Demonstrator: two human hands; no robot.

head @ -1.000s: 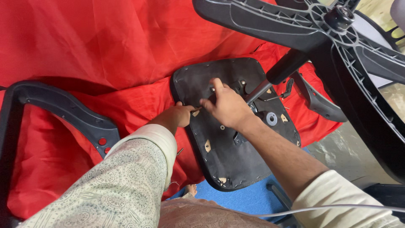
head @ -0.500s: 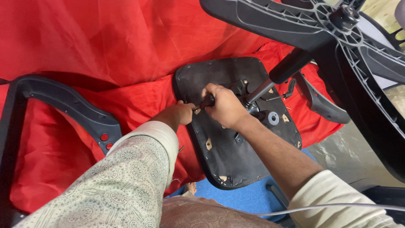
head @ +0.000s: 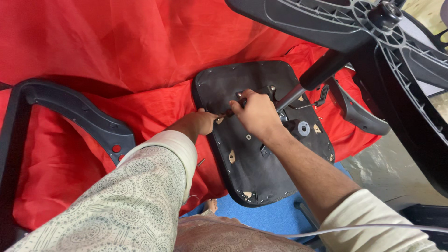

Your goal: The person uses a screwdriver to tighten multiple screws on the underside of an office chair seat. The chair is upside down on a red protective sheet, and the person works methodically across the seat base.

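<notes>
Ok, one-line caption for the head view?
Both hands, left hand and right hand, work on an upturned black chair seat over red cloth.

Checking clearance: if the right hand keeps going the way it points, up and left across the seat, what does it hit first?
Likely the dark bracket on the seat underside, right at the right hand fingertips. Past that, the seat's far edge, then red cloth. Depth is unclear.

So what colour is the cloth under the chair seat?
Red. The cloth lies under the black seat, plain in the head view.
</notes>
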